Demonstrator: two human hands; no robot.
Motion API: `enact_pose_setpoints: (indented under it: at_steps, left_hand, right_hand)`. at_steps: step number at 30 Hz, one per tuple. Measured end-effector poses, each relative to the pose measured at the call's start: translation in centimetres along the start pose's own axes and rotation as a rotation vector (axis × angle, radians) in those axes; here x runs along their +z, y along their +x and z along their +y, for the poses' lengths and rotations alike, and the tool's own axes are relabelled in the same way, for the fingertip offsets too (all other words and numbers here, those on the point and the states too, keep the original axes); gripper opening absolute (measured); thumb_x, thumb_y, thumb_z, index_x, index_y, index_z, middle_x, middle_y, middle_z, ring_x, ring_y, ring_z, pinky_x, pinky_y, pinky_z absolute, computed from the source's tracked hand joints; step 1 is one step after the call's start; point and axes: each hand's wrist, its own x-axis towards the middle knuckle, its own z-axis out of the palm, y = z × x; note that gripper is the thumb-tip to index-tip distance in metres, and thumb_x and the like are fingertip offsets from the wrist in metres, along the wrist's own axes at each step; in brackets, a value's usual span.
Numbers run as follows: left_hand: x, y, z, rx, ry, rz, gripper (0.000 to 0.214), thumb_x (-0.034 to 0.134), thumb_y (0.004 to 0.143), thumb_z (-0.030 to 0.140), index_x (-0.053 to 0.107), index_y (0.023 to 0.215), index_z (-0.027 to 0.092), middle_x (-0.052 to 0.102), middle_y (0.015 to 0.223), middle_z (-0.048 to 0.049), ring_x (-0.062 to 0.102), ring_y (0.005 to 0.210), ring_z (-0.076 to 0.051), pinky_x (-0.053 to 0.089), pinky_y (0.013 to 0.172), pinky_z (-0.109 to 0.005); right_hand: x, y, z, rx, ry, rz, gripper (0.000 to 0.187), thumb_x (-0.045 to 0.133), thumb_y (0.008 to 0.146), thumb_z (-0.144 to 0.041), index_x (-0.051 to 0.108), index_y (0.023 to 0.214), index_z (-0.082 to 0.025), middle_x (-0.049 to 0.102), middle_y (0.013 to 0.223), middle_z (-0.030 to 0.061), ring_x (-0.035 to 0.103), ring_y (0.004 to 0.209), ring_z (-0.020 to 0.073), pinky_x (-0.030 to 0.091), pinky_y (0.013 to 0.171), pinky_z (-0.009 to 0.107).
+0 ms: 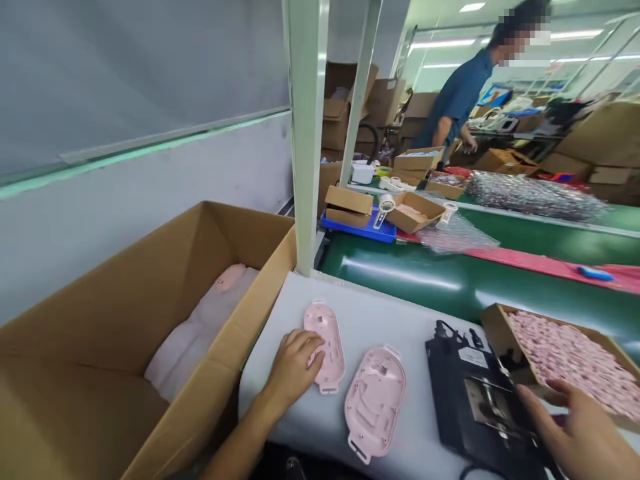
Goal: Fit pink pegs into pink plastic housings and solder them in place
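Left hand: the left hand (294,369) lies palm down, with fingers pressed together, on the right part of a pink plastic shell (327,347). I see no pinch.
Right hand: the right hand (580,433) is open, fingers a little spread. It is over the edge of a black machine (480,417), just beside a cardboard tray (505,327). It holds nothing that I can see.
Pink shell place: the first shell lies flat on the white table (350,313), and a second pink shell (375,403) lies just beside it, tilted the other way.
Tray: it is full of small pink parts (570,353).
Left side: a big open cardboard box (150,333) stands beside the table, with white wrapping (195,333) and a pink piece (229,277) inside.
Further: a green conveyor belt (425,280) runs behind the table, and a co-worker in a blue shirt (457,100) stands far away.
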Motion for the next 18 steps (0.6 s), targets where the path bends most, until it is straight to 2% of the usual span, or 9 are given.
enact_pose_setpoints:
  at_steps: [3, 6, 10, 14, 16, 18]
  left_hand:
    - [1.0, -0.1, 0.6, -0.010, -0.083, -0.055, 0.020, 0.061, 0.094, 0.021, 0.070, 0.112, 0.023, 0.073, 0.113, -0.0048, 0.064, 0.109, -0.021, 0.053, 0.095, -0.040]
    - [2.1, 0.6, 1.1, 0.054, -0.171, -0.123, 0.019, 0.058, 0.097, 0.022, 0.070, 0.111, 0.022, 0.072, 0.115, -0.0058, 0.061, 0.111, -0.023, 0.049, 0.099, -0.043]
    - [3.3, 2.0, 2.1, 0.157, -0.213, -0.201, 0.022, 0.054, 0.098, 0.020, 0.069, 0.114, 0.021, 0.070, 0.117, -0.0069, 0.059, 0.114, -0.024, 0.045, 0.102, -0.045]
    - [4.3, 3.3, 3.7, 0.272, -0.176, -0.299, 0.023, 0.057, 0.096, 0.020, 0.068, 0.116, 0.023, 0.070, 0.119, -0.0056, 0.056, 0.119, -0.027, 0.045, 0.100, -0.048]
    - [4.9, 4.0, 4.5, 0.323, -0.139, -0.330, 0.023, 0.056, 0.096, 0.019, 0.068, 0.116, 0.023, 0.068, 0.123, -0.0058, 0.055, 0.120, -0.029, 0.045, 0.100, -0.050]
    - [5.3, 4.8, 5.3, 0.364, -0.094, -0.335, 0.025, 0.056, 0.095, 0.017, 0.068, 0.115, 0.024, 0.066, 0.129, -0.0065, 0.055, 0.122, -0.030, 0.046, 0.100, -0.051]
  right_hand:
    - [-0.6, 0.2, 0.2, 0.071, -0.001, -0.248, 0.040, 0.047, 0.082, -0.069, 0.043, 0.093, -0.030, 0.068, 0.074, 0.0133, 0.069, 0.060, 0.0379, 0.054, 0.057, 0.053]
    - [-1.5, 0.0, -0.7, 0.074, -0.046, -0.337, 0.037, 0.047, 0.086, -0.062, 0.043, 0.096, -0.026, 0.069, 0.079, 0.0092, 0.071, 0.067, 0.0310, 0.055, 0.063, 0.044]
    - [-2.1, 0.0, -2.0, 0.012, -0.019, -0.381, 0.034, 0.052, 0.088, -0.057, 0.048, 0.092, -0.023, 0.067, 0.076, 0.0038, 0.061, 0.058, 0.0195, 0.050, 0.059, 0.033]
    - [-3.5, -0.4, -2.9, 0.035, 0.013, -0.333, 0.028, 0.051, 0.094, -0.050, 0.053, 0.091, -0.023, 0.065, 0.074, 0.0022, 0.060, 0.065, 0.0188, 0.050, 0.064, 0.032]
    - [-4.6, -0.6, -3.6, 0.048, 0.044, -0.284, 0.031, 0.045, 0.099, -0.049, 0.058, 0.099, -0.022, 0.067, 0.079, 0.0035, 0.063, 0.071, 0.0189, 0.052, 0.069, 0.032]
    - [-5.5, -0.7, -4.6, 0.046, 0.171, -0.228, 0.036, 0.042, 0.102, -0.049, 0.063, 0.109, -0.021, 0.069, 0.083, 0.0053, 0.067, 0.079, 0.0195, 0.055, 0.076, 0.034]
